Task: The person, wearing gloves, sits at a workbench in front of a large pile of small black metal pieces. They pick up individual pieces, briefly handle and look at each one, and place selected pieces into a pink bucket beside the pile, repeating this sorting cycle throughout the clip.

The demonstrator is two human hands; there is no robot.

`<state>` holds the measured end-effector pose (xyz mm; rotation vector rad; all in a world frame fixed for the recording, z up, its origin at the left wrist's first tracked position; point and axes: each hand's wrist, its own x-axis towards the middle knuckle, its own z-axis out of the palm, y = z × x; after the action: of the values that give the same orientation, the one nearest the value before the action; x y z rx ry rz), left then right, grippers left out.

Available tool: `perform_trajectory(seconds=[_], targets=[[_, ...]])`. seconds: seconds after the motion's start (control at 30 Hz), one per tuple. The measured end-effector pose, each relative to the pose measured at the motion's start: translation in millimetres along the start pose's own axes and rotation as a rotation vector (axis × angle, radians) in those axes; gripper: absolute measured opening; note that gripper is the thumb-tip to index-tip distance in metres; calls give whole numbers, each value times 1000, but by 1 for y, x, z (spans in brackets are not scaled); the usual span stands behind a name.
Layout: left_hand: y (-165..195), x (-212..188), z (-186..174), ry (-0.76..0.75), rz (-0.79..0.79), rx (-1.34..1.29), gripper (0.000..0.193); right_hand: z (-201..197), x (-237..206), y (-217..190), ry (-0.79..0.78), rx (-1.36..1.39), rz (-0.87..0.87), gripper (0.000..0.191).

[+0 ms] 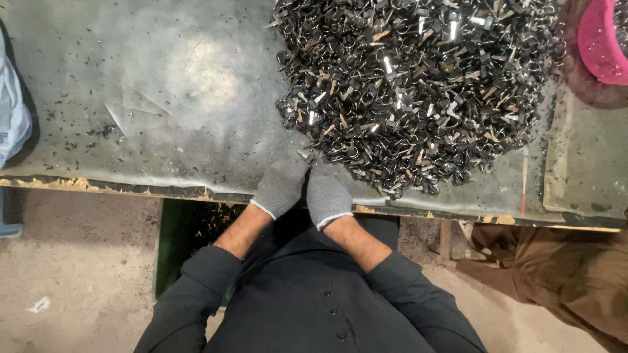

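My left hand and my right hand both wear grey knit gloves and meet at the near edge of the table. Their fingers are bunched together around a small dark metal piece at the fingertips; which hand grips it I cannot tell. Just beyond them lies a big heap of small black and shiny metal parts, spread over the table's right half. My dark sleeves and dark buttoned garment fill the bottom of the view.
A pink plastic basin stands at the far right corner. Brown cloth of another person lies at the lower right. A green crate with scraps sits under the table. A pale bag hangs at the left edge.
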<state>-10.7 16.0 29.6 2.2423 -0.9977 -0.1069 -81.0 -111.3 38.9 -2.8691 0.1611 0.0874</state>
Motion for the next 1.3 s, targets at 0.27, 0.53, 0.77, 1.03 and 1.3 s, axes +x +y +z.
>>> perform_trajectory(seconds=[0.27, 0.53, 0.77, 1.03, 1.3], targets=[[6, 4, -8, -41, -144, -47, 25, -25, -8, 17, -146, 87, 30, 22], [9, -4, -6, 58, -143, -160, 46, -30, -1, 23, -375, 306, 245, 26], [-5, -12, 13, 28, -23, 36, 12, -12, -10, 17, -62, 36, -15, 23], [-5, -13, 13, 134, 16, -4, 10, -25, -5, 17, -207, 117, 95, 37], [-6, -11, 13, 106, 15, 34, 16, -14, 1, 25, -214, -72, -97, 31]])
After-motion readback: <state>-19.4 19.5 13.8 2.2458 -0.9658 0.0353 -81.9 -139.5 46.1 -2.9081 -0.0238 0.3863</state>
